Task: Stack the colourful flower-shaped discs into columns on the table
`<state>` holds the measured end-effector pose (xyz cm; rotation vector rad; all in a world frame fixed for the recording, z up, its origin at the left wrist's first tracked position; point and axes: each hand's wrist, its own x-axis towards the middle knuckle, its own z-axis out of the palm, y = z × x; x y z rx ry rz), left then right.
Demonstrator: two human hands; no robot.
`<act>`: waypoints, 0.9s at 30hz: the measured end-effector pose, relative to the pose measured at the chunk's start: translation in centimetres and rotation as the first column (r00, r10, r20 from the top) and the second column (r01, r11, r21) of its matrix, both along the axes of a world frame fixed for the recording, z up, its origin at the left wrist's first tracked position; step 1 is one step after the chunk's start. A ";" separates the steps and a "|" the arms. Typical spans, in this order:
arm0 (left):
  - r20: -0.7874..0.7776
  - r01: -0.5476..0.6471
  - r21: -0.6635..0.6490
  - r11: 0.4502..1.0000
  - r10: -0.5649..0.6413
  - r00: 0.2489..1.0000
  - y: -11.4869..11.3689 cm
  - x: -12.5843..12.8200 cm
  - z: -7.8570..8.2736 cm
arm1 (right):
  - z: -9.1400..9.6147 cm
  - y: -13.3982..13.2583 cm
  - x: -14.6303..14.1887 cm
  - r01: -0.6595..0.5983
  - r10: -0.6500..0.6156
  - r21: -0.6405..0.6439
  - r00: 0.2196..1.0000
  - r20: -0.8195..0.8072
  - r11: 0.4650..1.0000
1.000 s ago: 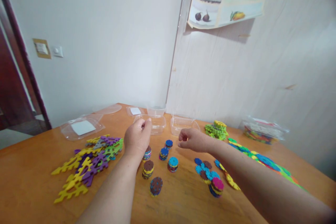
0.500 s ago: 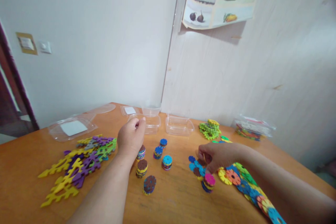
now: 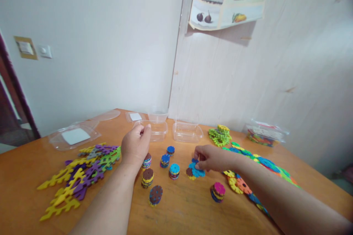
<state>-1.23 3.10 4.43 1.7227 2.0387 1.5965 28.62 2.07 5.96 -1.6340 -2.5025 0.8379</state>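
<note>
My left hand hovers over the table with its fingers curled closed; anything inside them is hidden. Below it stand a brown-topped stack of notched plastic discs and another brown-topped stack. My right hand reaches in from the right, its thumb and fingers down on a small cluster of blue notched discs. A loose brown disc and a bit of yellow lie at that cluster's left edge. Nearer to me stands a pink-topped stack, apart from the hand.
Between the hands stand blue-topped stacks. Interlocking yellow and purple pieces spread at left. Many coloured discs lie under my right forearm. Clear plastic boxes line the back, near green pieces and a filled container.
My right hand has moved left, and the loose blue and brown discs have shifted left with it, away from the pink-topped stack. My left hand has stayed nearly in place.
</note>
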 end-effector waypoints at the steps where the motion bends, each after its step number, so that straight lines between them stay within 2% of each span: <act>1: 0.000 0.001 0.002 1.000 -0.001 1.000 0.0 0.0 0.0 | 0.0 0.1 0.0 -0.001 0.001 0.034 1.000 -0.003 0.999; 4: -0.001 0.006 0.003 1.000 -0.006 1.000 0.0 0.0 0.1 | 0.2 0.2 0.3 -0.058 0.057 0.092 0.998 0.016 0.994; 9: -0.002 0.010 0.007 1.000 -0.010 1.000 -0.1 0.1 0.2 | 1.3 -0.8 0.2 -0.175 0.175 -0.008 0.983 0.063 0.984; 13: -0.001 0.004 -0.004 1.000 -0.004 1.000 0.1 0.1 0.1 | 1.5 -1.4 -0.2 -0.145 0.143 -0.001 0.977 0.159 0.989; 27: -0.013 0.005 0.000 1.000 -0.005 1.000 0.2 -0.1 -0.2 | 0.6 -1.3 0.1 -0.091 0.065 0.114 0.975 0.212 0.989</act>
